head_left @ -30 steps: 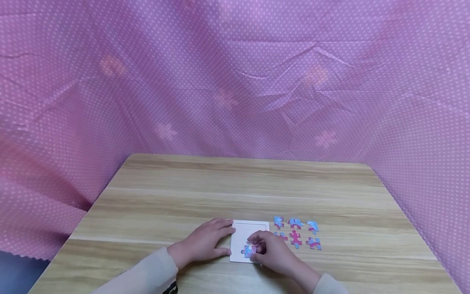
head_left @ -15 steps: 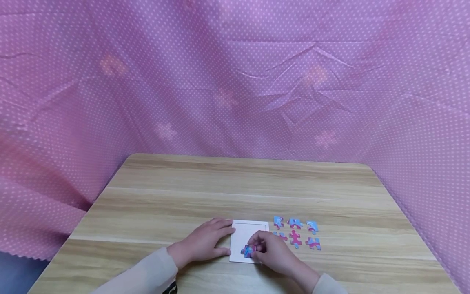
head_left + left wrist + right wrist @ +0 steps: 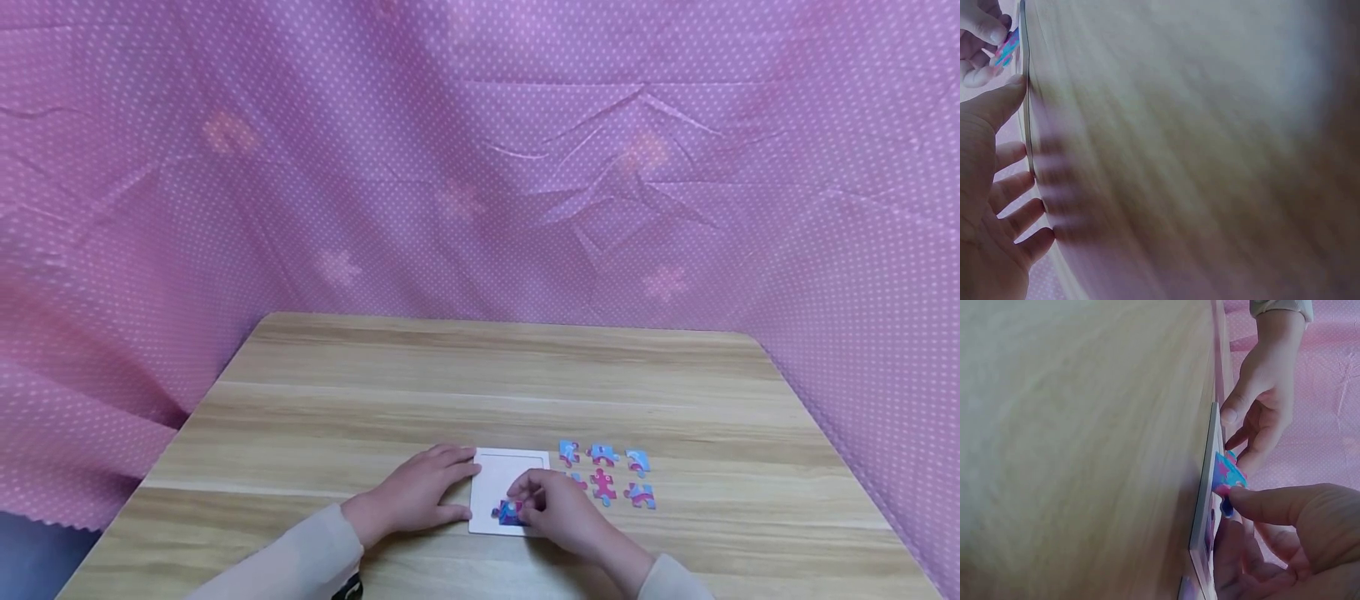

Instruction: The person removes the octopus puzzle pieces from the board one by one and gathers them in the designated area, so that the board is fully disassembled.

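In the head view, my left hand [image 3: 420, 496] lies at the left edge of a white puzzle tray [image 3: 501, 473], fingertips touching it. The left wrist view has this hand [image 3: 991, 156] with fingers spread along the rim. My right hand [image 3: 562, 512] is over the tray's lower right, pinching a blue, purple and pink jigsaw piece [image 3: 510, 512]. Seen from the right wrist, the piece [image 3: 1227, 472] stands tilted against the tray [image 3: 1202, 494], thumb on its edge. The tray's lower right corner is hidden by my right hand; a purplish patch shows there in the right wrist view.
Several loose jigsaw pieces [image 3: 602, 483] lie in two rows on the wooden table [image 3: 465, 358], right of the tray. One is partly hidden behind my right hand. A pink dotted cloth [image 3: 480, 167] hangs around the table's back and sides.
The jigsaw piece has shifted slightly and tilted in my right fingers, its face now looking darker. My right fingers have adjusted a little on it. The left hand and tray stay put.
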The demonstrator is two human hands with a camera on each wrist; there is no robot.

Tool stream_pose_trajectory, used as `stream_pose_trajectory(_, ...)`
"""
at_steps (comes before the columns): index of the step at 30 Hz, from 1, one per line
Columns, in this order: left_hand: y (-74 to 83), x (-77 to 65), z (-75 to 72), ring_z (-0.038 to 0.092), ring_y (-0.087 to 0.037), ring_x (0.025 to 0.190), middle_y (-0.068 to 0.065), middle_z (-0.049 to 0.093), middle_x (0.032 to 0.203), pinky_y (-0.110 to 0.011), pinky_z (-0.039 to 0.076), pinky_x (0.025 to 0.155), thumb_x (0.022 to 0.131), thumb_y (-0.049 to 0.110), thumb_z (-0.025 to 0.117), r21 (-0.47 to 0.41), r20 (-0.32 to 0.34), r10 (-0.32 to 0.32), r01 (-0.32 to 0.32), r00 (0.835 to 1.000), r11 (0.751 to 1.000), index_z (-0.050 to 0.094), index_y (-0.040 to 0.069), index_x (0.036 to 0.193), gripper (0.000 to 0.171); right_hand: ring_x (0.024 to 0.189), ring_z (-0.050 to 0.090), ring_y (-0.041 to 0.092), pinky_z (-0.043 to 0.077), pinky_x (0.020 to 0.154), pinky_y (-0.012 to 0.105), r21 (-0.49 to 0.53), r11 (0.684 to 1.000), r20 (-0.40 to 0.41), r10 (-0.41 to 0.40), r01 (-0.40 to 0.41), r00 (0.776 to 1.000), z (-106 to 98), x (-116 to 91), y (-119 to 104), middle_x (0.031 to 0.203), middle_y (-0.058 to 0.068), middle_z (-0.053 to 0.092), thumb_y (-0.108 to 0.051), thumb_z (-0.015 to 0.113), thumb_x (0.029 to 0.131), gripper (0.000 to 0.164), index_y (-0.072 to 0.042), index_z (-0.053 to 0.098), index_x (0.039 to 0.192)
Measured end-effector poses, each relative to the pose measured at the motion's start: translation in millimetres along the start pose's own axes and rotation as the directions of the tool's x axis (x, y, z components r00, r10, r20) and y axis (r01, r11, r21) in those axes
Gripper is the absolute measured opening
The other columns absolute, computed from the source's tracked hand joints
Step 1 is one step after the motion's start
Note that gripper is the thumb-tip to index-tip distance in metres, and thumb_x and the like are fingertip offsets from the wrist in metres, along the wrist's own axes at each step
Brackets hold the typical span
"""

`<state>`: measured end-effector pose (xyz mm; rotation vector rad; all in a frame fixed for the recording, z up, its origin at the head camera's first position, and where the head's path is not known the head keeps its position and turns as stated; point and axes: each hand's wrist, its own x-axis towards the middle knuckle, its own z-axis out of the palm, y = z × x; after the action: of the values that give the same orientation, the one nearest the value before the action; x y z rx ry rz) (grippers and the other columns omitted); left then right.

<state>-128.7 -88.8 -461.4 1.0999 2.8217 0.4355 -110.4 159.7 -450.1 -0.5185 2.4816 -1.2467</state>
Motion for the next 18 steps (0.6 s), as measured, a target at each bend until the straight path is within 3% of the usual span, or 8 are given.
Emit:
stream_pose_trajectory(9, -1.2, 3.7, -1.2, 0.039, -0.027, 0.13, -0.007, 0.043, 0.145, -0.046, 0.034, 0.104, 0.088, 0.049, 0.063, -0.002, 0.005, -0.01, 0.01, 1.0, 1.0, 0.054, 0.012, 0.136, 0.061, 0.071, 0.053, 0.011, 0.045, 0.064, 0.025, -0.024, 1.0, 0.032, -0.017, 0.018, 0.999, -7, 2, 2, 0.075, -0.008, 0.061, -0.002, 0.069, 0.082, 0.017, -0.018, 0.071, 0.088)
stream_pose_trajectory(18, -3.2, 9.1, -0.7, 0.038, -0.026, 0.132, -0.006, 0.041, 0.146, -0.046, 0.033, 0.105, 0.088, 0.051, 0.061, -0.002, 0.023, -0.026, 0.026, 0.999, 1.0, 0.052, 0.014, 0.137, 0.063, 0.074, 0.057, 0.014, 0.048, 0.067, 0.026, 0.051, 0.997, 0.024, -0.052, 0.05, 0.998, -26, 3, 7, 0.078, -0.006, 0.061, -0.011, 0.071, 0.084, 0.011, -0.015, 0.07, 0.094)
